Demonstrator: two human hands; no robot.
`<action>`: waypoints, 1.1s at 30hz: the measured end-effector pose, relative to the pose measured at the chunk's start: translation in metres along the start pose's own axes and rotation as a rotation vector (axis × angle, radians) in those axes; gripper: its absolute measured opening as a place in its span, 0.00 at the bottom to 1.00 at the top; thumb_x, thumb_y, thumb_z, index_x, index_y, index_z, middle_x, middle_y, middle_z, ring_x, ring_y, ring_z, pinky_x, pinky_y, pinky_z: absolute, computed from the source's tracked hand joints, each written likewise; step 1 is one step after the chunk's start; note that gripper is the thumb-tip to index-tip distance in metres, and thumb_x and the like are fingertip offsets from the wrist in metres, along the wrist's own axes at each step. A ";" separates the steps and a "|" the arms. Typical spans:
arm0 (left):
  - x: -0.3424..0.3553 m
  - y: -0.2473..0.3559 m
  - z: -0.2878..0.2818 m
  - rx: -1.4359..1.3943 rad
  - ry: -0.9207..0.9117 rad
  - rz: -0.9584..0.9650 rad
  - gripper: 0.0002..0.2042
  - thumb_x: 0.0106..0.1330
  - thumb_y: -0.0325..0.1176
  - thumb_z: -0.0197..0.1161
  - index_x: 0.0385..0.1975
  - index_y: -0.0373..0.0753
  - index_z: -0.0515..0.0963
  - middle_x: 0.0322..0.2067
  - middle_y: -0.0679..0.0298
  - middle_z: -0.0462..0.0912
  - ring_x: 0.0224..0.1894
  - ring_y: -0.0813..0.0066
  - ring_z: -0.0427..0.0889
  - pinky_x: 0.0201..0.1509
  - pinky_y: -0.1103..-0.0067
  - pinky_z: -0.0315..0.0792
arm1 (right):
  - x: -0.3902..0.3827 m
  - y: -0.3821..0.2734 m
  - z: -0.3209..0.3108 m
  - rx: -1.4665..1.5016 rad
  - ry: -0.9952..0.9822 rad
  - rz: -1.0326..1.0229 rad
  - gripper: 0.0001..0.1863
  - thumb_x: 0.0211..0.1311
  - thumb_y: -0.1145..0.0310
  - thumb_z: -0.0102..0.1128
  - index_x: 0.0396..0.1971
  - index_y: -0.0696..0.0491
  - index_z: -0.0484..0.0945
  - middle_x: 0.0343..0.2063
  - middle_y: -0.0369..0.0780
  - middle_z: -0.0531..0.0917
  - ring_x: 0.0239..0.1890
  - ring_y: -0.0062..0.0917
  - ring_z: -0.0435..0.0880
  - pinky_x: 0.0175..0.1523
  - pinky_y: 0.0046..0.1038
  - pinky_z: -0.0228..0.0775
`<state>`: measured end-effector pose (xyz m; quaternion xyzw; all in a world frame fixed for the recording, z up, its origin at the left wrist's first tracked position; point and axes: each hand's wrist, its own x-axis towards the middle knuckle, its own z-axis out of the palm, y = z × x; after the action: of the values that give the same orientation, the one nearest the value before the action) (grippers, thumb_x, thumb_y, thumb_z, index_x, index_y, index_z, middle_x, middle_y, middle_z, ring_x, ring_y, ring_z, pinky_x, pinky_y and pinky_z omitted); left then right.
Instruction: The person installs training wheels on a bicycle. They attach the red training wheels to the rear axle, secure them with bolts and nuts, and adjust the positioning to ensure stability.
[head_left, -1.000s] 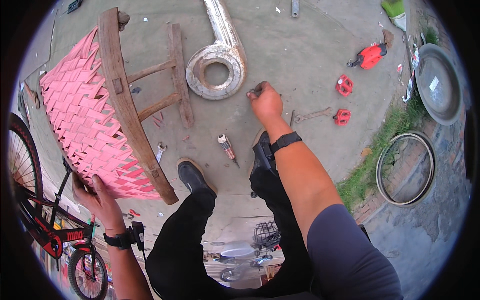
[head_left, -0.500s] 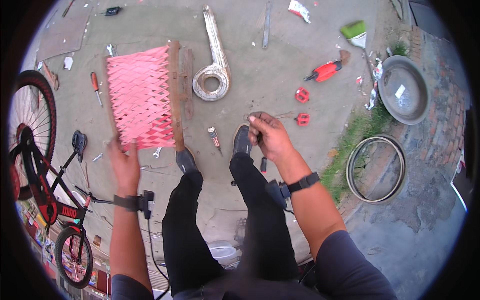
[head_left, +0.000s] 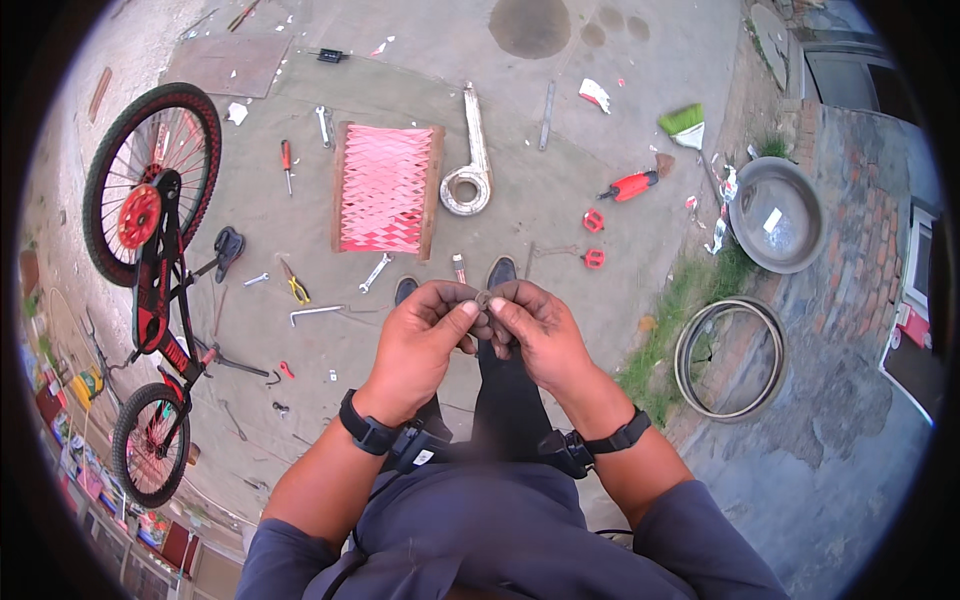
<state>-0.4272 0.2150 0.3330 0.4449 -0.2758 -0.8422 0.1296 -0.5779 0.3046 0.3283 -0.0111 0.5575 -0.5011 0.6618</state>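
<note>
Small dark ring-like part, apparently metal: between the two hands, at the fingertips; finer shape too small to tell
Bare left hand: thumb and fingertips pinching the part from its left side
Bare right hand: thumb and fingertips meeting it from the right, other fingers curled
Pinch: best kept light and even; so small a piece could slip if one side lets go early
Dusty grey ground: silver metal spanner beyond left hand
</note>
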 end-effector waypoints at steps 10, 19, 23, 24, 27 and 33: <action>-0.052 0.025 0.004 -0.198 -0.078 -0.157 0.07 0.75 0.36 0.56 0.39 0.40 0.76 0.30 0.66 0.81 0.30 0.77 0.82 0.30 0.83 0.72 | -0.052 -0.009 0.030 -0.010 -0.038 -0.019 0.09 0.74 0.65 0.55 0.39 0.55 0.78 0.23 0.31 0.76 0.23 0.13 0.73 0.29 0.19 0.66; -0.074 0.028 0.013 -0.174 -0.124 -0.167 0.09 0.76 0.38 0.55 0.40 0.39 0.76 0.30 0.67 0.81 0.31 0.78 0.83 0.31 0.83 0.72 | -0.075 -0.014 0.033 -0.021 -0.080 -0.050 0.13 0.73 0.60 0.56 0.38 0.55 0.78 0.21 0.31 0.74 0.23 0.16 0.72 0.28 0.20 0.64; -0.080 0.028 0.017 -0.170 -0.137 -0.138 0.09 0.77 0.37 0.55 0.41 0.38 0.76 0.32 0.66 0.82 0.32 0.78 0.83 0.33 0.84 0.73 | -0.081 -0.014 0.033 -0.010 -0.074 -0.065 0.12 0.73 0.61 0.56 0.38 0.55 0.77 0.21 0.31 0.74 0.23 0.16 0.72 0.28 0.20 0.65; -0.081 0.027 0.019 -0.139 -0.120 -0.121 0.09 0.76 0.36 0.55 0.41 0.37 0.76 0.32 0.66 0.82 0.33 0.78 0.83 0.33 0.83 0.73 | -0.082 -0.014 0.033 -0.014 -0.075 -0.070 0.12 0.73 0.61 0.55 0.39 0.55 0.77 0.21 0.32 0.75 0.24 0.16 0.73 0.28 0.21 0.65; -0.085 0.025 0.023 -0.033 -0.074 -0.042 0.07 0.76 0.32 0.55 0.41 0.36 0.76 0.33 0.65 0.82 0.33 0.79 0.83 0.36 0.82 0.75 | -0.087 -0.015 0.034 -0.020 -0.066 -0.075 0.12 0.73 0.61 0.55 0.39 0.55 0.78 0.22 0.32 0.75 0.24 0.16 0.73 0.28 0.21 0.66; -0.097 0.023 0.026 0.382 -0.005 0.295 0.03 0.69 0.24 0.62 0.38 0.35 0.76 0.34 0.63 0.82 0.34 0.79 0.81 0.39 0.80 0.75 | -0.091 -0.012 0.033 0.016 -0.076 -0.069 0.12 0.73 0.61 0.56 0.41 0.56 0.79 0.22 0.32 0.76 0.24 0.16 0.74 0.28 0.21 0.66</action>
<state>-0.3943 0.2503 0.4239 0.4143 -0.4925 -0.7475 0.1641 -0.5501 0.3423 0.4137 -0.0440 0.5274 -0.5274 0.6647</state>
